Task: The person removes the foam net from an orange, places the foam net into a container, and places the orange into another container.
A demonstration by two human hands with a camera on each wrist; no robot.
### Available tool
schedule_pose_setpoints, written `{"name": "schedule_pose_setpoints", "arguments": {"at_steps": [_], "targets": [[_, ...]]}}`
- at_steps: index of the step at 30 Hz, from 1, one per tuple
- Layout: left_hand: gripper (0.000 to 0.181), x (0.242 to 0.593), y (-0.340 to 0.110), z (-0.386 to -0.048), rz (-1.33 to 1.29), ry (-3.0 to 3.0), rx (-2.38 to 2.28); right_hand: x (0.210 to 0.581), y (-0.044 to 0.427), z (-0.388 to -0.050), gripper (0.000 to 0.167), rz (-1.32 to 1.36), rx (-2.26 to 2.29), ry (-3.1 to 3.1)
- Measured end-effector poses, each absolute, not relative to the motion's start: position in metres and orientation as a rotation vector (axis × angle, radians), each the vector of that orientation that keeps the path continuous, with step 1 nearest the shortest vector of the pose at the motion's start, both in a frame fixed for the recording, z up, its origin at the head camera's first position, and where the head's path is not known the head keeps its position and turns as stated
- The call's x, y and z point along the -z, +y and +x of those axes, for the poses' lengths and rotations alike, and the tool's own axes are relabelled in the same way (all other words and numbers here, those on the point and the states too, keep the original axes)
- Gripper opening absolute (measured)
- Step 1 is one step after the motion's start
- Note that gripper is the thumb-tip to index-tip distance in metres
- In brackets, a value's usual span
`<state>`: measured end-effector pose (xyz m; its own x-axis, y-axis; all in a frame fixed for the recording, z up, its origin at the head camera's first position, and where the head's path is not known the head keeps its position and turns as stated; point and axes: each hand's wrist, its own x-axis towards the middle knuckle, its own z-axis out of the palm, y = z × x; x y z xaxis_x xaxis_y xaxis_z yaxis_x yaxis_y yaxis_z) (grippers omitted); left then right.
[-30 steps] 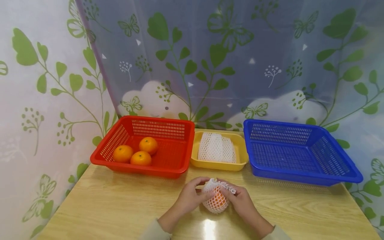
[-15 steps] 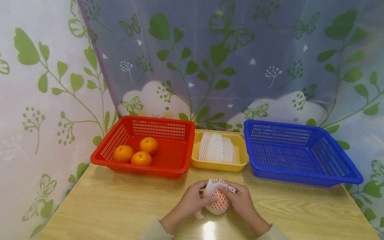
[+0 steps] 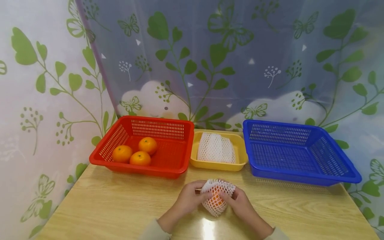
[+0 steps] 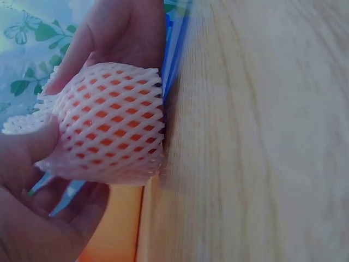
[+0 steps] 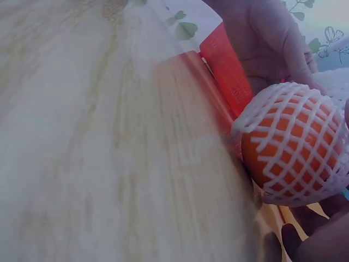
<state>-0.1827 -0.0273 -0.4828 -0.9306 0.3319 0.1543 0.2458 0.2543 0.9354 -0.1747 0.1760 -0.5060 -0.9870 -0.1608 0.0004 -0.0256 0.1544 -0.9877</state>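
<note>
An orange (image 5: 256, 158) sits inside a white foam net sleeve (image 4: 109, 120) just above the near middle of the table. My left hand (image 3: 189, 198) holds it from the left, thumb across the net's front. From the right, my right hand (image 3: 240, 201) grips the same netted fruit, its thumb pressing near the middle. The sleeve's upper edge flares loosely above the fruit in the head view. Part of the orange's skin shows bare at the sleeve's lower opening in the right wrist view. Fingers behind the fruit are partly hidden.
A red basket (image 3: 171, 171) with three oranges (image 3: 140, 158) stands at the back left. In the middle a yellow tray (image 3: 216, 165) holds white foam net sleeves (image 3: 214, 148). To the right is a blue basket (image 3: 288, 175). A patterned curtain (image 3: 210, 83) hangs behind.
The thumbs have shifted over the net, and the sleeve's upper edge, bunched to the right before, is now spread wider above the orange. Both hands stay around the fruit.
</note>
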Motion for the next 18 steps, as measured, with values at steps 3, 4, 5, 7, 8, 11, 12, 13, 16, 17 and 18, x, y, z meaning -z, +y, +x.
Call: {"name": "schedule_pose_setpoints", "arguments": {"at_steps": [3,4,5,7,8,11,12,13,16,17,18], "targets": [[0.02,0.4832,-0.0255,-0.1822,0.52,2.559,-1.778,0.5062,0.1753,-0.1741,0.034,-0.21,1.985,2.307],[0.019,0.4834,-0.0248,-0.182,0.506,2.596,-1.778,0.506,0.1751,-0.1745,0.033,-0.224,1.994,2.308],[0.018,0.4835,-0.0241,-0.1819,0.485,2.617,-1.782,0.5058,0.1748,-0.175,0.034,-0.243,1.997,2.309],[0.016,0.4831,-0.0236,-0.182,0.45,2.624,-1.793,0.5054,0.1741,-0.1763,0.033,-0.276,2.008,2.301],[0.015,0.4831,-0.0239,-0.1821,0.438,2.607,-1.798,0.5052,0.1737,-0.1768,0.032,-0.287,2.01,2.296],[0.021,0.4823,-0.0261,-0.1827,0.434,2.535,-1.804,0.505,0.1726,-0.1774,0.029,-0.282,2.001,2.302],[0.025,0.4818,-0.0271,-0.1828,0.442,2.51,-1.807,0.505,0.1723,-0.1772,0.028,-0.274,2.002,2.304],[0.029,0.4814,-0.0281,-0.1825,0.449,2.486,-1.81,0.5051,0.1719,-0.1768,0.028,-0.272,2.007,2.301],[0.039,0.4809,-0.0297,-0.1818,0.471,2.428,-1.831,0.505,0.1712,-0.1761,0.026,-0.304,2.027,2.298],[0.04,0.4807,-0.0298,-0.1816,0.471,2.418,-1.831,0.5048,0.171,-0.176,0.026,-0.317,2.033,2.292],[0.041,0.4806,-0.0298,-0.1814,0.475,2.414,-1.825,0.5044,0.1707,-0.1761,0.026,-0.336,2.036,2.288]]}}
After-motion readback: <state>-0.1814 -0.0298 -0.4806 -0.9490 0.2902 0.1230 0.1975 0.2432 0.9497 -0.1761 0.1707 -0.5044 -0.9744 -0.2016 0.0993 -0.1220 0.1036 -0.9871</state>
